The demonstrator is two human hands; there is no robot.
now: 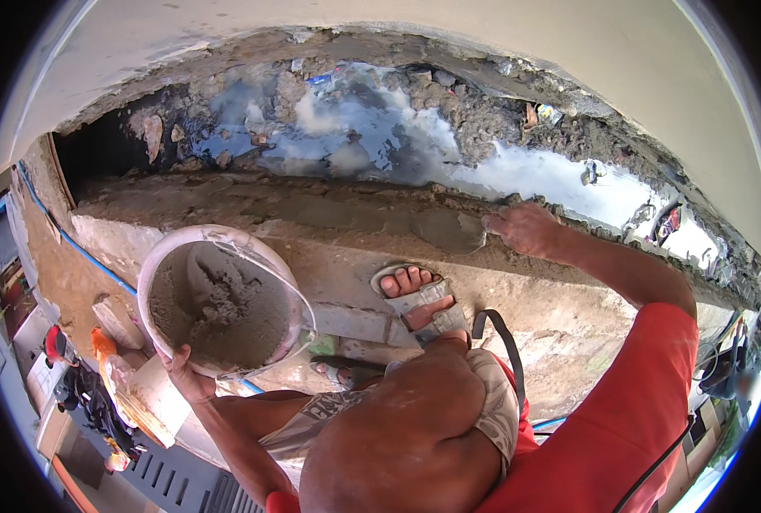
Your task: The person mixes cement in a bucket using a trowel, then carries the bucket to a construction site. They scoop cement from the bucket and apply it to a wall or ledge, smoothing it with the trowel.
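Note:
A whitish bucket (148, 282) of wet grey mortar (218, 308) tilts toward me on the left. Gripping its lower rim, my left hand (190, 376) has its fingers curled over the edge. My right hand (525, 229) is closed at the ledge's far edge, on what looks like a trowel (457, 231). The trowel's blade lies flat and mortar-coated on the ledge; its handle is hidden by my fingers. Smoothed wet mortar (329, 211) covers the concrete ledge (355, 256) to the left of the blade.
Beyond the ledge runs a ditch of cloudy water (380, 128) with rubble and litter, under a pale wall (449, 34). My sandalled foot (419, 299) rests on the ledge. A blue hose (81, 248) runs at the left. Another person (58, 346) is at far left.

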